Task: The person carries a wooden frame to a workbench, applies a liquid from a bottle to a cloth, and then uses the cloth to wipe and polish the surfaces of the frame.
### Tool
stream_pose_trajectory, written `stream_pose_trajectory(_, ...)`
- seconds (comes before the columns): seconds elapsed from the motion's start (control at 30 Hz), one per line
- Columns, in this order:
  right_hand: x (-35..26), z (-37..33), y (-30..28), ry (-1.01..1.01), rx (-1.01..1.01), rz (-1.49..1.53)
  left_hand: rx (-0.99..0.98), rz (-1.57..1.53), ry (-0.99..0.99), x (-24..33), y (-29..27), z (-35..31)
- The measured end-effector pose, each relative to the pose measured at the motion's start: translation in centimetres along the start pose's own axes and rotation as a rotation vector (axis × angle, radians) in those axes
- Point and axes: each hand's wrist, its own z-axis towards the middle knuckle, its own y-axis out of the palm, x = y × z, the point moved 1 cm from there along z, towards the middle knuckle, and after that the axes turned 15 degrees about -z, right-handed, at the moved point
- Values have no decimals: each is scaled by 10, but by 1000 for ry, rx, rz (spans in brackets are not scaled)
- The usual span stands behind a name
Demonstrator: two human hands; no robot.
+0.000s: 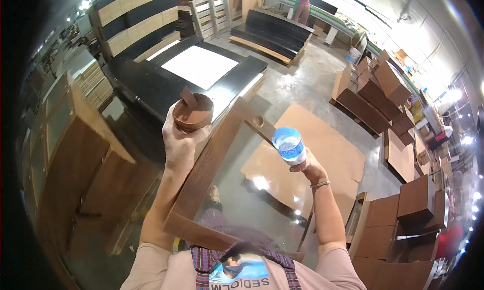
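My left hand (182, 133) is wrapped round a small round brown cup (194, 119), raised over the black panels. A flat brown strip (189, 97) sticks up out of the cup, and brown material coats its inside. My right hand (308, 169) grips a clear plastic cup (289, 146) with a blue band, tilted so that its opening shows; something whitish is inside. Between my arms stands a brown wooden frame (197, 174) close to my body, touched by neither hand. A small round tan spot (258, 121), hole or object I cannot tell, shows on its far bar.
Stacked black panels with a white sheet (199, 66) lie ahead left. A flat cardboard sheet (327, 138) covers floor ahead right. Brown cabinets (80, 189) stand close on my left, brown boxes (393, 219) on my right. Another person (301, 5) stands at a far bench.
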Motion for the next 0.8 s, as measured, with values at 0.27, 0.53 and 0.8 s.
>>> stream_pose_trajectory(0.27,18,137,-25,78,149,-118,-130,89,-66,-55,-5,161)
stream_pose_trajectory(0.53,24,239,-82,146,156,147,-157,-30,-127,-133,11,289)
stream_pose_trajectory(0.8,39,370,-191,107,249,81,-114,-12,-202,-257,70,424)
